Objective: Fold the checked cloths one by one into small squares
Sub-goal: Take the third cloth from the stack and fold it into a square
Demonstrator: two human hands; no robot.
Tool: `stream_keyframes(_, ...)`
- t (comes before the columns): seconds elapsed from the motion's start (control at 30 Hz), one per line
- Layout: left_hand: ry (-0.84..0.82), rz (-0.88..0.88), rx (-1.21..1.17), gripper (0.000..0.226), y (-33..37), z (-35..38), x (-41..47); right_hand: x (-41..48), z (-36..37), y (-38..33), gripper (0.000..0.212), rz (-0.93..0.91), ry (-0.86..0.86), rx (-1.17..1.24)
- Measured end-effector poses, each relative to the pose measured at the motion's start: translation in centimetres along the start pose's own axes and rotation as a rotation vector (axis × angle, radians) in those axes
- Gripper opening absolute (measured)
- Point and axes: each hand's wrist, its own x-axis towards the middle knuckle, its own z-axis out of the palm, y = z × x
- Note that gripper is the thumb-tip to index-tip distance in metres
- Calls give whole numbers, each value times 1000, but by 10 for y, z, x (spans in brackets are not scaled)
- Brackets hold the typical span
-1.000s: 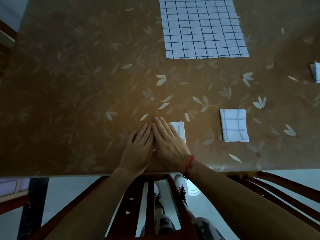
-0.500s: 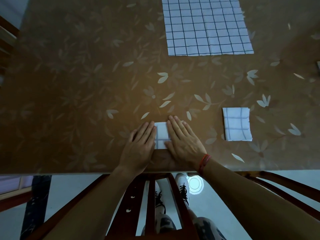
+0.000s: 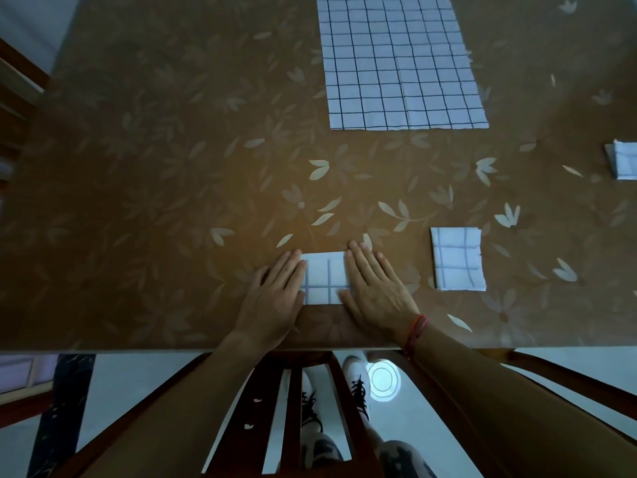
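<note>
— What is changed?
— The left hand (image 3: 272, 298) and right hand (image 3: 375, 291), flat and gripping nothing, have been slid apart; the folded cloth (image 3: 325, 277) is bared between them at the bench (image 3: 138, 201) edge.
— Meaning?
— That square is judged pressed; the spread cloth (image 3: 400, 63) remains.

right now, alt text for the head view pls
The left hand and right hand press flat on a small folded cloth near the table edge. Another folded square lies to its right; an unfolded checked cloth lies farther back.

Small folded cloth (image 3: 325, 277) nr front edge; folded square (image 3: 457, 259) rt; flat cloth (image 3: 400, 63) far.
</note>
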Motion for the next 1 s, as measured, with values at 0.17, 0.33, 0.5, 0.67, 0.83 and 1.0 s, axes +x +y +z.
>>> stream_keyframes(0.17, 1, 8, 11, 51, -1, -10, 3, 2, -7, -1, 71, -7, -30, 9)
stream_keyframes(0.33, 44, -16, -30, 43, 3, -18, 12, 4, -13, -1, 74, -27, -47, 35)
stream_keyframes(0.5, -34, -106, -139, 53, 9, -29, 30, 6, -23, 1, 70, -58, -69, 47)
stream_keyframes(0.67, -127, -281, -179, 57, 16, -37, 46, 7, -37, 0, 69, -31, -126, 72)
stream_keyframes(0.83, -148, -352, -246, 29, 20, -44, 47, 8, -50, 2, 66, -51, -136, 115)
stream_keyframes(1.0, -45, -339, -454, 6, 21, -56, 30, 4, -77, -4, 67, -86, -62, 108)
